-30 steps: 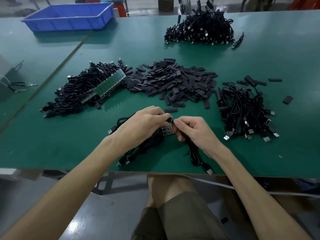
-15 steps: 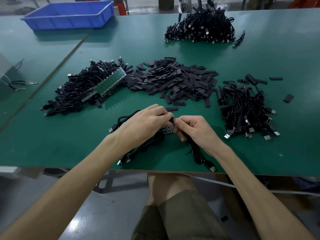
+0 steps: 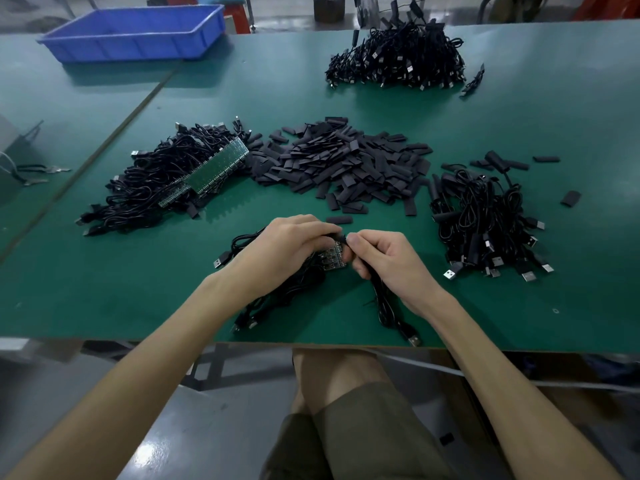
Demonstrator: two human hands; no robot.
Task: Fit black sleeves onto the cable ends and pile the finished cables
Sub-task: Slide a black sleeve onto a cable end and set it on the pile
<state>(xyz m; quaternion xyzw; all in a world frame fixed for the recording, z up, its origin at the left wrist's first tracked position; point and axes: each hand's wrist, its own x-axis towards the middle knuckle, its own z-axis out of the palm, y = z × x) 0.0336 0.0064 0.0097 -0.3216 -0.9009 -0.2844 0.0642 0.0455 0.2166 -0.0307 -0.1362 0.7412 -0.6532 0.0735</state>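
Hardly anything moves: below the sleeve heap [image 3: 339, 164] my left hand [image 3: 277, 254] still grips the board [image 3: 334, 259], my right hand [image 3: 388, 261] pinches a cable [image 3: 384, 303] beside it, fitting unfinished.

Green worktable [image 3: 519, 116] — glossy grey floor [image 3: 194, 427]

both your forearms [image 3: 162, 355] are bare to the frame's edge, your left hand [image 3: 287, 252] and right hand [image 3: 389, 263] bare too; you wear olive-green shorts [image 3: 367, 431] ending above one bare knee [image 3: 332, 375].

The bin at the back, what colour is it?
The bin is blue. The head view, the only one here, shows it at the table's far left.
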